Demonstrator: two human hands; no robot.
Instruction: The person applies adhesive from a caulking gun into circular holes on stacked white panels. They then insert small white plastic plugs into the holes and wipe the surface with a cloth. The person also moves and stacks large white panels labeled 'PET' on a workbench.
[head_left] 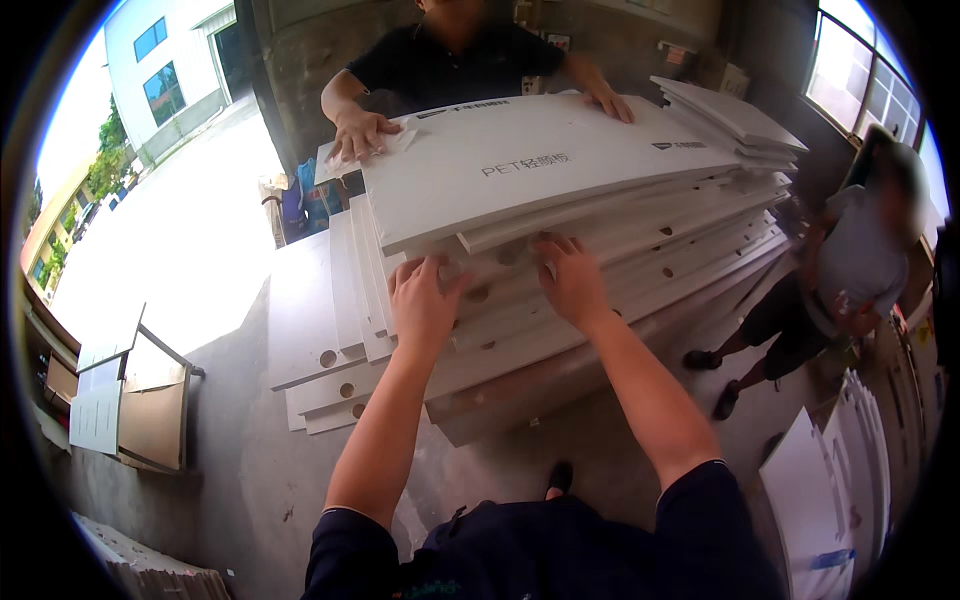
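Note:
A white panel (500, 180) with dark print lies on top of a stack of white boards (590, 290). Just below its near edge, my left hand (425, 305) has its thumb apart from bent fingers, with the fingertips close to the board edges. Farther right, my right hand (574, 282) touches or nearly touches the near edge of a lower board, its fingers bent and spaced. Neither hand visibly grips a board. Across the stack, a person in a dark shirt (450, 65) rests one hand (360, 135) on crumpled clear wrap at the corner and another (608, 102) on the far edge.
Smaller white boards (730, 115) lie at the stack's right end. Another person (840, 260) stands to the right. White panels (815, 500) lean at the lower right. A rack with cardboard (150, 410) stands left, and more stacked sheets (150, 565) lie lower left.

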